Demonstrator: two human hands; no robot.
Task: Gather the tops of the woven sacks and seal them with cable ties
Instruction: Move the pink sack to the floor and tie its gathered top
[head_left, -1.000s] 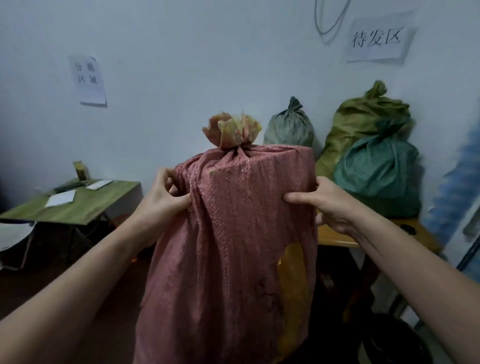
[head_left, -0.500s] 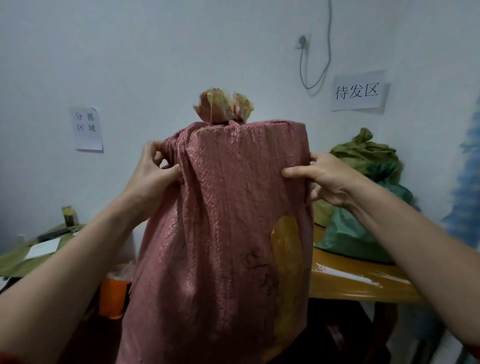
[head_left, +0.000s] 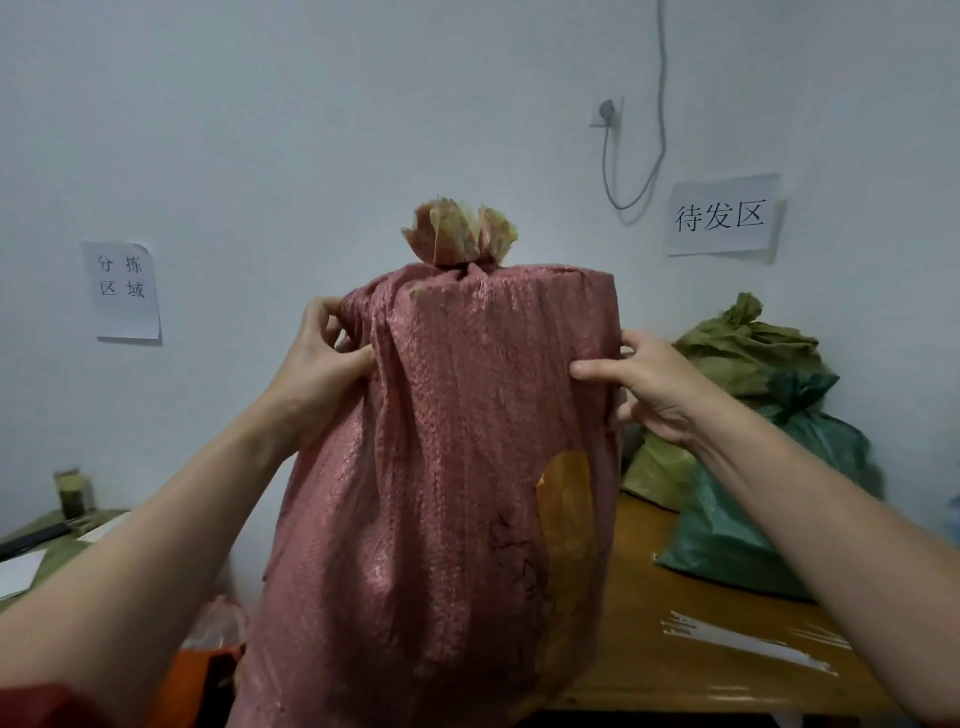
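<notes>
A tall red woven sack (head_left: 441, 467) fills the middle of the view, its top gathered into a tied tuft (head_left: 460, 236). My left hand (head_left: 322, 364) grips folds of fabric at its upper left corner. My right hand (head_left: 644, 387) holds the upper right side, thumb across the front and fingers behind. The sack is held up in front of a wooden table (head_left: 675, 670). White cable ties (head_left: 748, 642) lie on that table at the right.
Tied sacks sit on the table against the wall: an olive one (head_left: 748, 353) over a green one (head_left: 769, 525). A green side table (head_left: 47, 551) with papers stands at the left. Two paper signs and a socket with a cable hang on the wall.
The red sack has risen with both hands on it and has come toward the wooden table. My view has tilted up, so the table top and cable ties now show.
</notes>
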